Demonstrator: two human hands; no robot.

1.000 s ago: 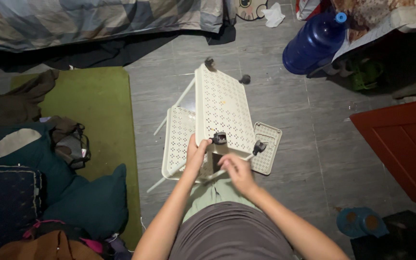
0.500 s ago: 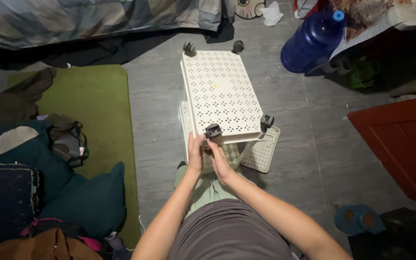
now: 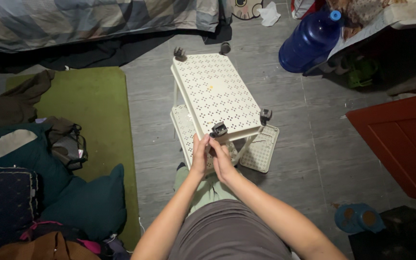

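A cream perforated plastic shelf cart (image 3: 215, 94) stands upside down on the grey tile floor, black caster wheels at its corners. My left hand (image 3: 200, 155) and my right hand (image 3: 221, 158) meet just below the near-left caster (image 3: 218, 129), fingers curled around its stem area. What lies between the fingers is hidden. Another caster (image 3: 265, 115) sits at the near-right corner, and two more at the far corners. A loose perforated panel (image 3: 261, 149) lies flat on the floor under the cart's right side.
A large blue water jug (image 3: 310, 42) stands at the back right beside a red door panel (image 3: 403, 142). A bed with a patterned blanket (image 3: 97, 19) runs along the top. A green mat (image 3: 92, 115), dark cushions and bags fill the left.
The cart has been turned and shifted so its top panel faces up squarely. Both hands came together at the near-left caster; one second ago they were apart on the cart's near edge.
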